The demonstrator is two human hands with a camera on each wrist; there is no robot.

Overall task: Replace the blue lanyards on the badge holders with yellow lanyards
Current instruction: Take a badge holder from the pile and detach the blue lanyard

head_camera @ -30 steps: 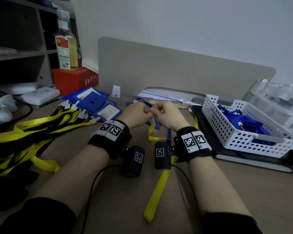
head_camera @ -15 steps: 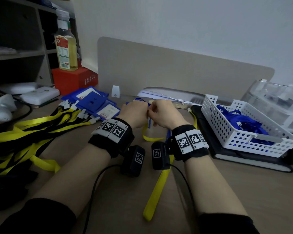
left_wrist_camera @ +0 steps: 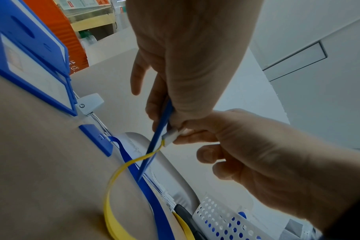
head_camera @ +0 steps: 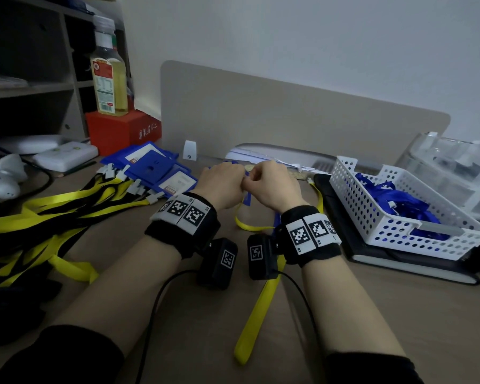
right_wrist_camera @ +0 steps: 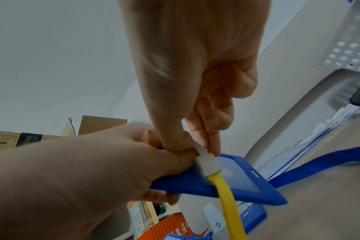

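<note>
My left hand (head_camera: pixel 225 185) grips a blue badge holder (right_wrist_camera: pixel 236 183) by its top edge, above the desk. My right hand (head_camera: pixel 273 185) pinches the white clip (right_wrist_camera: pixel 208 164) of a yellow lanyard (head_camera: pixel 261 309) against that top edge. In the left wrist view the holder (left_wrist_camera: pixel 154 146) shows edge-on with the clip (left_wrist_camera: pixel 170 135) beside it. The yellow strap (left_wrist_camera: pixel 113 186) loops down onto the desk and trails toward me. A loose blue lanyard (right_wrist_camera: pixel 318 164) lies on the desk behind the hands.
A pile of yellow lanyards (head_camera: pixel 53 214) and a stack of blue badge holders (head_camera: pixel 153 170) lie at the left. A white perforated basket (head_camera: pixel 377 231) holding blue lanyards (head_camera: pixel 399 200) sits on a black notebook (head_camera: pixel 399 264) at the right. A divider panel (head_camera: pixel 288 120) stands behind.
Both hands have shifted slightly away from me and closer together, still holding the holder and clip. The yellow loop under them has moved with them.
</note>
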